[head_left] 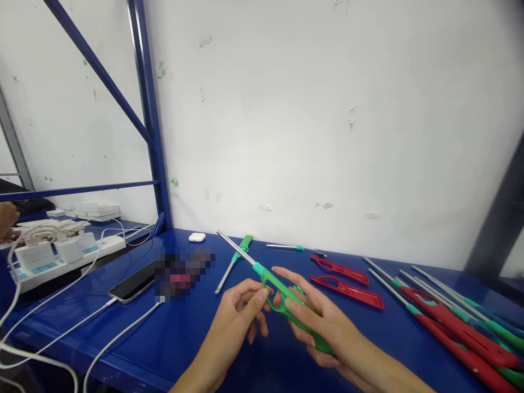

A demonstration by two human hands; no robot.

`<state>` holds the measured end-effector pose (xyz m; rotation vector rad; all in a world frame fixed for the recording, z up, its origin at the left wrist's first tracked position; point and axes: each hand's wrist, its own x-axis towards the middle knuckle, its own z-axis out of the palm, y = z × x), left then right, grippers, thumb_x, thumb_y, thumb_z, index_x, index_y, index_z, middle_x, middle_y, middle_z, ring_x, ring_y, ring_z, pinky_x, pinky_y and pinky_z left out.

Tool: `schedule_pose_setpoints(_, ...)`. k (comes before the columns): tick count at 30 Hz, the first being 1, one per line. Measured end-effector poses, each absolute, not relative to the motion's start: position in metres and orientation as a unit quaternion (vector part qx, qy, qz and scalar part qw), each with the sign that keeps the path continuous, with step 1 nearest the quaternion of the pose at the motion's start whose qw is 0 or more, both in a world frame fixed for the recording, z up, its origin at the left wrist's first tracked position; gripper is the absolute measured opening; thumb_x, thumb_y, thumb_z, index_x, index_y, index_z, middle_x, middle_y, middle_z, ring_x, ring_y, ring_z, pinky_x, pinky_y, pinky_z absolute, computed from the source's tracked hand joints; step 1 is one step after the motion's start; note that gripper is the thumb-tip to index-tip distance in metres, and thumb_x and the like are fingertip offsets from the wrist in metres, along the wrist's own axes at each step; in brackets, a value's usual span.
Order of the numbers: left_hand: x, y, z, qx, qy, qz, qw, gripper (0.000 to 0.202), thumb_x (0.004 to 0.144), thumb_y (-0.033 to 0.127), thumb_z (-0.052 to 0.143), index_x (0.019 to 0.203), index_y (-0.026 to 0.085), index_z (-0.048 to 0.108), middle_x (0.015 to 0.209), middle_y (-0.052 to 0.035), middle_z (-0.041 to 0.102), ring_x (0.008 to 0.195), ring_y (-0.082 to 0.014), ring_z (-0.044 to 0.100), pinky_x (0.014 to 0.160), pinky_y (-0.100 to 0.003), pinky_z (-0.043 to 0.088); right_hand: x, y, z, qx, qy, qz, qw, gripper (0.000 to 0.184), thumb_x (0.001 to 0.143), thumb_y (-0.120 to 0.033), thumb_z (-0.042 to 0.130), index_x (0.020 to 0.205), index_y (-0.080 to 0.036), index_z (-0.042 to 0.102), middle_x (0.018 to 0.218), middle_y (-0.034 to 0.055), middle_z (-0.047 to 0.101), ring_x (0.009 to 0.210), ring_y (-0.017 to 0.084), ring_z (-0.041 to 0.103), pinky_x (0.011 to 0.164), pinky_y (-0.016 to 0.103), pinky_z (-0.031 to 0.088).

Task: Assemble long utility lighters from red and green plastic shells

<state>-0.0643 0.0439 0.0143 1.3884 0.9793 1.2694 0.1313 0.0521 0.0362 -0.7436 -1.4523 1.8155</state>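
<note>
A green long-nosed lighter (301, 312) with a metal barrel tilts up and to the left above the blue table. My right hand (323, 322) is closed round its handle. At the lighter's trigger guard, the thumb and curled fingers of my left hand (241, 305) pinch the plastic. Behind the barrel lies another green lighter (246, 244). To its right are a loose metal barrel with a teal collar (286, 247) and two red handle shells (352, 292). A small teal piece (297, 288) shows partly behind my right fingers.
Several red and green lighters (458, 333) lie heaped at the right. On the left are a phone (137, 281) with a white cable, a blurred-out item (184, 275), a white earbud case (197, 237) and a power strip (73, 262). Another person's hand (7, 221) shows at the far left.
</note>
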Motion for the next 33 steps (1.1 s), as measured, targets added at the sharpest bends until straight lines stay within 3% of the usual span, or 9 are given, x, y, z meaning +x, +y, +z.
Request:
schedule_pose_setpoints(6, -0.064, 0.045, 0.012, 0.578, 0.398, 0.523, 0.484, 0.051, 0.090, 0.065, 0.063, 0.090, 0.014, 0.064, 0.078, -0.0003, 0.060, 0.051, -0.0078, 0.056, 0.040, -0.016, 0.033, 0.131, 0.052, 0.036, -0.292, -0.560, 0.697, 0.339, 0.068, 0.090, -0.049, 0.074, 0.150, -0.042, 0.042, 0.102, -0.0003, 0.052, 0.054, 0.002, 0.032, 0.036, 0.011, 0.017)
schedule_pose_setpoints(14, -0.061, 0.042, 0.017, 0.568, 0.412, 0.519, 0.489, 0.055, 0.085, 0.071, 0.064, 0.087, 0.016, 0.062, 0.060, 0.0037, 0.057, 0.043, -0.0070, 0.048, 0.039, -0.017, 0.028, 0.128, 0.053, 0.026, -0.287, -0.562, 0.692, 0.352, 0.063, 0.093, -0.048, 0.070, 0.149, -0.046, 0.042, 0.099, -0.0023, 0.048, 0.053, 0.003, 0.029, 0.032, 0.009, 0.020)
schedule_pose_setpoints(22, -0.062, 0.044, 0.016, 0.577, 0.417, 0.511, 0.483, 0.051, 0.088, 0.067, 0.062, 0.087, 0.016, 0.062, 0.053, 0.0043, 0.056, 0.041, -0.0071, 0.044, 0.039, -0.017, 0.028, 0.130, 0.053, 0.030, -0.284, -0.559, 0.695, 0.351, 0.069, 0.089, -0.049, 0.074, 0.150, -0.046, 0.041, 0.104, -0.0012, 0.052, 0.052, 0.002, 0.030, 0.032, 0.008, 0.020)
schedule_pose_setpoints(30, -0.068, 0.041, 0.024, 0.575, 0.440, 0.490, 0.487, 0.048, 0.088, 0.062, 0.066, 0.101, 0.015, 0.068, 0.055, 0.0019, 0.061, 0.042, -0.0084, 0.047, 0.041, -0.018, 0.028, 0.130, 0.053, 0.034, -0.282, -0.557, 0.699, 0.350, 0.072, 0.087, -0.051, 0.075, 0.150, -0.045, 0.041, 0.110, 0.0006, 0.054, 0.051, 0.001, 0.033, 0.031, 0.009, 0.021)
schedule_pose_setpoints(33, -0.068, 0.042, 0.023, 0.581, 0.421, 0.496, 0.489, 0.049, 0.088, 0.061, 0.066, 0.102, 0.015, 0.069, 0.072, -0.0021, 0.066, 0.050, -0.0101, 0.057, 0.041, -0.018, 0.032, 0.131, 0.053, 0.035, -0.286, -0.566, 0.696, 0.338, 0.074, 0.090, -0.050, 0.073, 0.153, -0.044, 0.036, 0.115, 0.0033, 0.057, 0.051, 0.001, 0.040, 0.031, 0.008, 0.027)
